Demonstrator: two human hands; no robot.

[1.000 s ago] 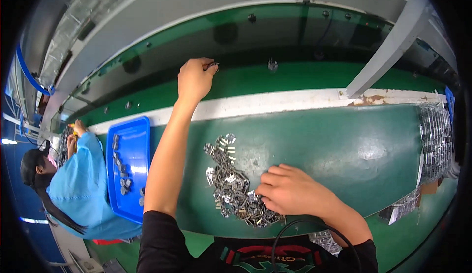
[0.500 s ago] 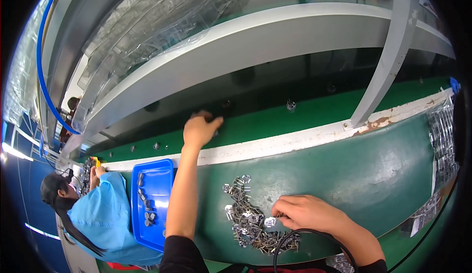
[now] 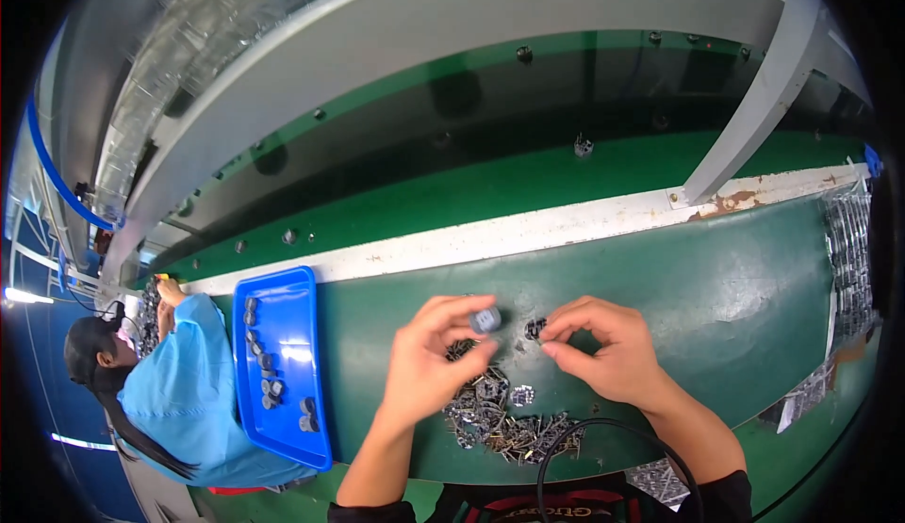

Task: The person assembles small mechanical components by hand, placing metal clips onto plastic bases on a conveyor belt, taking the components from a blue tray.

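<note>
My left hand (image 3: 426, 361), above the near part of the green table, pinches a small grey round cap-like part (image 3: 485, 320) between thumb and fingers. Facing it, my right hand (image 3: 608, 346) grips a small dark metal piece (image 3: 534, 328) by its fingertips; its exact shape is too small to make out. A short gap separates the two parts. Below my hands lies a heap of small metal pieces with thin pins (image 3: 500, 419), partly covered by the left hand. One lighter piece (image 3: 522, 395) sits at the heap's edge.
A blue tray (image 3: 322, 372) with several grey round parts is at the left. Beside it a person in light blue (image 3: 179, 363) is at work. Past the white rail (image 3: 452, 245) runs a green belt (image 3: 424, 204) carrying small parts. A black cable (image 3: 650, 433) loops near my right forearm.
My left hand has come back from the green belt to the table and now holds a grey round part. My right hand has lifted from beside the heap with a metal piece.
</note>
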